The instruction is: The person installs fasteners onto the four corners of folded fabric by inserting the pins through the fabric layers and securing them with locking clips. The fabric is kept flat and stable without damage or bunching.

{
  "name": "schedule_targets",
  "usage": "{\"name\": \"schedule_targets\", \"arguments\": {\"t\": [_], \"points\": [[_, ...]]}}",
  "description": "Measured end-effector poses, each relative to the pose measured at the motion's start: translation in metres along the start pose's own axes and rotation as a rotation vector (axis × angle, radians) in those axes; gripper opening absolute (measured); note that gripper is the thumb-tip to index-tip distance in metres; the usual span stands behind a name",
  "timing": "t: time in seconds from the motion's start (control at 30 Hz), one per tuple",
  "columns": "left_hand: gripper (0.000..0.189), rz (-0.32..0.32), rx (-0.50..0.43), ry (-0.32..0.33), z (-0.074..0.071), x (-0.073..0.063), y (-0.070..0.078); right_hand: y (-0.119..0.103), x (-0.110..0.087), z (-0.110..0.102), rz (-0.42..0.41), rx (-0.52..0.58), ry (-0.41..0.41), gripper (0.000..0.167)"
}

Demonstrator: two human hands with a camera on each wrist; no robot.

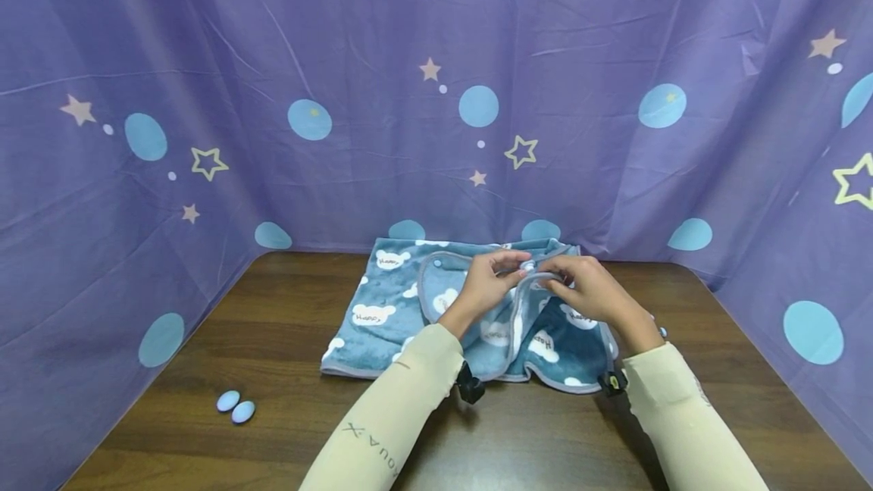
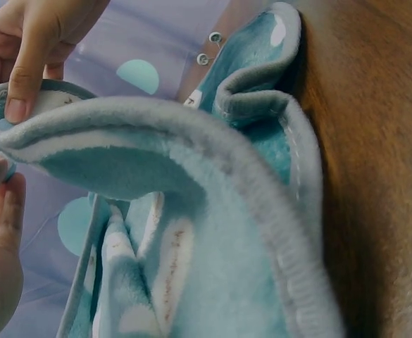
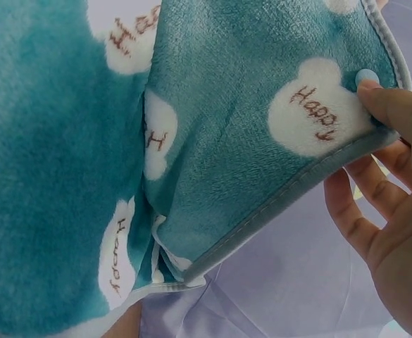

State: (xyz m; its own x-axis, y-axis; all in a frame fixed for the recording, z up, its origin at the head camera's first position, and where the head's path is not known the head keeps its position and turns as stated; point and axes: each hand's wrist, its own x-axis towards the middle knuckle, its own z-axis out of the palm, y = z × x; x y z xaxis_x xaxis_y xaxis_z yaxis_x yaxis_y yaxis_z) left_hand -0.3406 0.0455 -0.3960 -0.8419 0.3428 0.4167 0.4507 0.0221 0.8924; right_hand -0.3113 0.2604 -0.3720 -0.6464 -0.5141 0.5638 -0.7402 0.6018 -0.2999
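A teal plush blanket with white bear-head shapes reading "Happy" and grey piping lies partly folded on the table. My left hand pinches its raised edge between thumb and fingers, close to a small pale snap button. Opposite it, my right hand grips another edge. In the right wrist view, the right thumb presses beside a light blue snap button, and the other fingers are behind the cloth. The left wrist view has both hands close together at the lifted edge, the left fingers below the right hand.
Two pale blue oval pieces lie on the wooden table at the left. Small round pieces show past the blanket's right side. A purple curtain with stars and dots stands behind and at both sides.
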Motion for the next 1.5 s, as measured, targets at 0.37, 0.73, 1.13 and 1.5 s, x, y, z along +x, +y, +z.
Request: {"name": "schedule_targets", "arguments": {"t": [0.37,0.73,1.13,1.5], "points": [[0.024,0.003,-0.025,-0.002,0.001,-0.007,0.016,-0.001,-0.001,-0.001,0.003,-0.007,0.016,0.017],[0.026,-0.063,-0.018,0.014,0.001,-0.006,0.006,-0.004,0.0,-0.002,0.063,0.034,0.033,0.013],[0.025,0.0,0.193,-0.115,-0.003,-0.021,0.012,0.005,-0.004,-0.005,0.222,0.038,0.087,0.009],[0.034,0.016,0.457,-0.272,-0.008,-0.02,0.017,0.006,-0.006,-0.004,0.279,0.063,-0.027,0.008]]}}
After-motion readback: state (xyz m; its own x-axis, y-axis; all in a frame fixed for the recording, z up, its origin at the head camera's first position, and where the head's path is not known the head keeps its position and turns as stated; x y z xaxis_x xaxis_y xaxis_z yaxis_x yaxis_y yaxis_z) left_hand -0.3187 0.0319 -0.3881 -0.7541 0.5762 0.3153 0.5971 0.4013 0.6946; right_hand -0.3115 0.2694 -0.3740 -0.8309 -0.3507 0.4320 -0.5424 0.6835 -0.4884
